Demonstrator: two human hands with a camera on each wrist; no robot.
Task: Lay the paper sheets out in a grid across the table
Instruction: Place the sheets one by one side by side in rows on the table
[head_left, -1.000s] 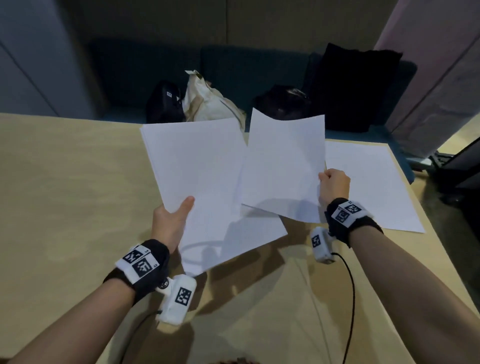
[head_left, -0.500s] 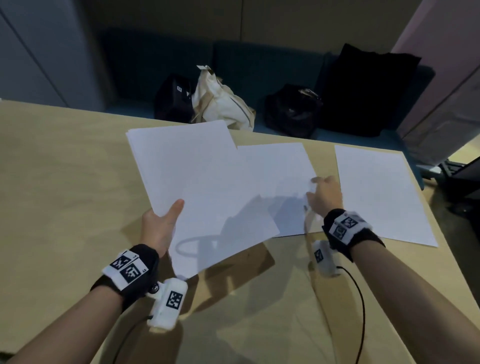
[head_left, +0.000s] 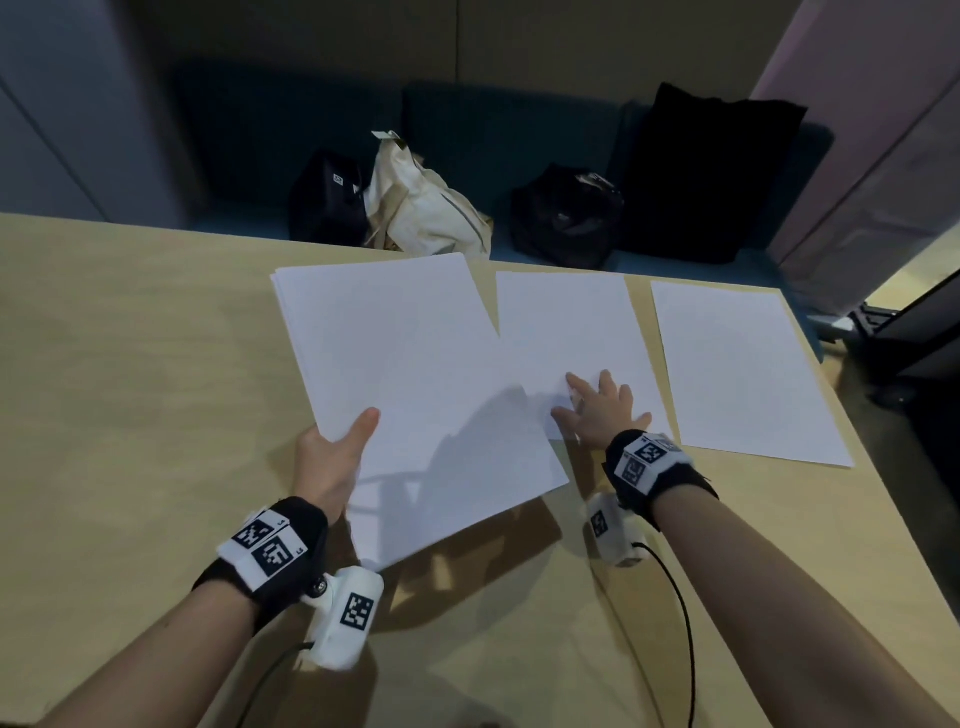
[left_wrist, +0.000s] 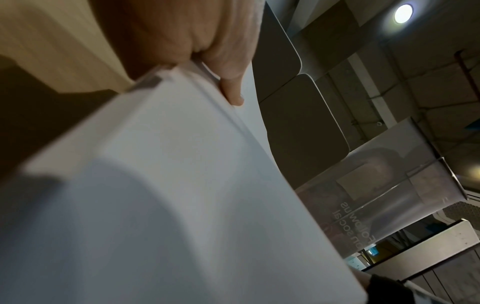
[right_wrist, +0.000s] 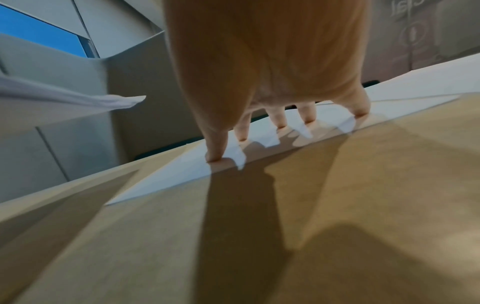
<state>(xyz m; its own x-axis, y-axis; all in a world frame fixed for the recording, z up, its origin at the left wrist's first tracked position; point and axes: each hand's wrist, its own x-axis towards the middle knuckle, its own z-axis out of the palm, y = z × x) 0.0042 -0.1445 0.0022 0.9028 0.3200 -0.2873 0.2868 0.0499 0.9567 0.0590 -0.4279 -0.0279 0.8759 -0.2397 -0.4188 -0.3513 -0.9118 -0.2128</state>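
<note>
My left hand (head_left: 332, 457) grips a stack of white paper sheets (head_left: 410, 384) by its near left edge, thumb on top, held above the wooden table (head_left: 130, 389). In the left wrist view the thumb (left_wrist: 231, 90) lies on the stack (left_wrist: 155, 185). My right hand (head_left: 602, 405) rests flat with spread fingers on a single sheet (head_left: 571, 332) lying on the table; its fingertips (right_wrist: 215, 158) touch the sheet (right_wrist: 182, 174) near its front edge. A second single sheet (head_left: 737, 364) lies flat to the right, near the table's right edge.
Beyond the table's far edge a dark bench holds a black bag (head_left: 327, 202), a cream tote bag (head_left: 421, 202), another black bag (head_left: 566, 213) and a black cushion (head_left: 706, 171). Bare table stretches left and toward me.
My right hand lowered the sheet it pinched onto the table beside the right sheet, then let go and now lies flat on it. The left hand kept hold of the stack.
</note>
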